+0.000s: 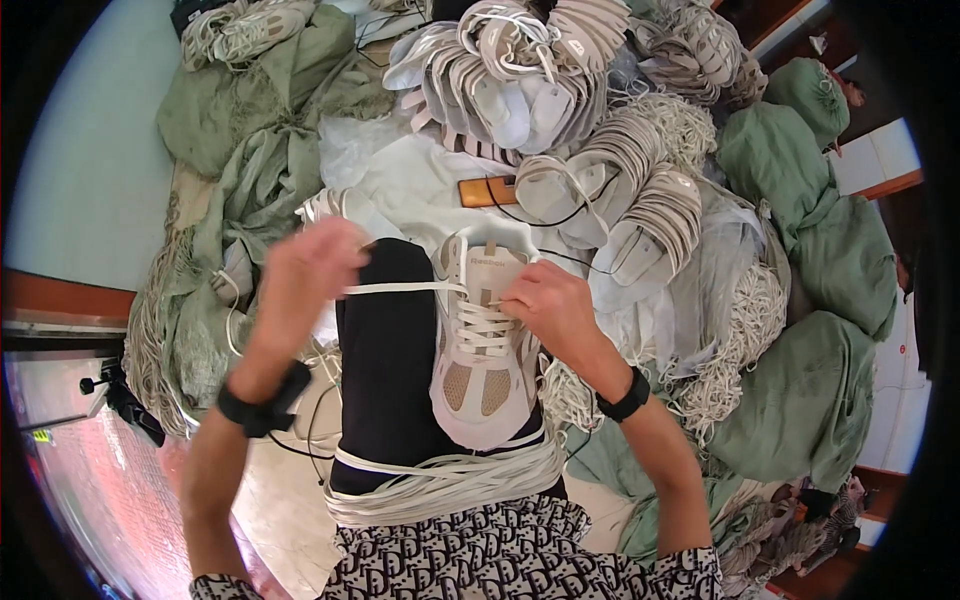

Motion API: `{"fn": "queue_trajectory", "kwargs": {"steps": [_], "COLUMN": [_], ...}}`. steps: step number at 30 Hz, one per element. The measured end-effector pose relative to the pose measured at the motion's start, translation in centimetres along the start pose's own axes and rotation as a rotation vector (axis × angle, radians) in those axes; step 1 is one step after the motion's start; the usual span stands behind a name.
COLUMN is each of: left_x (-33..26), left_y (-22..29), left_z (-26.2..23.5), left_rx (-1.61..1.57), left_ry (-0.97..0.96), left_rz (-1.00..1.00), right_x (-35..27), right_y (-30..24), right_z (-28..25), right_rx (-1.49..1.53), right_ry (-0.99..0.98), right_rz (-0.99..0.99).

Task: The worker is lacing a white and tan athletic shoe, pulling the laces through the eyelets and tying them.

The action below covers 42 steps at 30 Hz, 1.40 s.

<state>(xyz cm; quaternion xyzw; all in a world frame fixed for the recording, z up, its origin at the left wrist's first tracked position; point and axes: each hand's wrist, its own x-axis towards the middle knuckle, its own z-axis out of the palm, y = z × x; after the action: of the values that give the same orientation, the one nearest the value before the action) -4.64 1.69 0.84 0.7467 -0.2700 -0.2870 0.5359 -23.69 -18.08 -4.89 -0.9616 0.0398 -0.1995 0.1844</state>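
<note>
One pale lace (400, 288) runs straight and near-level from the left hand (310, 280) to a shoe (483, 415). Left hand blurred: whether its fingers grasp the lace or let it slide cannot be told. The beige shoe rests on the black-clad lap (385, 340), toe near, tongue (495, 264) far; crossed lace rows lie over its middle. Right hand (552, 305): fingers bunched at the shoe's right eyelet edge; whether they grip lace or edge is hidden.

Recommended practice, in this inspector's judgement: keep the lace flat and untwisted, tension left and right evenly row by row, hold the tongue centred, and steady the shoe against the lap. The lace hank (450, 480) across the near lap should be kept clear of the working length.

Markings, left to right: repeated letters cover the printed shirt (460, 560) at the near side; one line of lettering is legible on the tongue; small pale marks on the stacked shoes (655, 225), far right, cannot be read.
</note>
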Motion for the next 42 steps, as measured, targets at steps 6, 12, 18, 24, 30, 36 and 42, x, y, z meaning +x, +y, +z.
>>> {"fn": "queue_trajectory", "kwargs": {"steps": [6,12,18,24,30,36,42], "left_x": [0.3,0.2,0.8,2.6,2.4,1.8,1.3], "left_y": [-0.6,0.7,-0.6,-2.0,-2.8,-2.9,-2.3], "left_z": [7.4,7.0,7.4,9.1,7.9,8.2,8.1], "left_rx": [0.219,0.166,0.470,0.861,0.804,0.951,1.090], "left_ry": [-0.132,-0.228,-0.040,-0.281,-0.236,-0.150,-0.119], "left_rz": [0.331,-0.083,0.605,0.891,0.895,0.874,0.848], "right_x": [0.1,0.6,1.7,1.2,2.3,1.8,2.0], "right_y": [-0.3,-0.3,2.0,0.6,0.4,1.3,0.4], "right_z": [0.4,0.3,1.1,0.6,1.2,2.4,2.0], "right_rx": [-0.109,-0.161,0.113,-0.038,-0.073,0.341,0.201], "right_ry": [-0.022,-0.090,-0.156,-0.150,-0.139,-0.035,-0.068], "right_rz": [0.000,-0.028,-0.219,-0.081,-0.246,-0.115,-0.052]}}
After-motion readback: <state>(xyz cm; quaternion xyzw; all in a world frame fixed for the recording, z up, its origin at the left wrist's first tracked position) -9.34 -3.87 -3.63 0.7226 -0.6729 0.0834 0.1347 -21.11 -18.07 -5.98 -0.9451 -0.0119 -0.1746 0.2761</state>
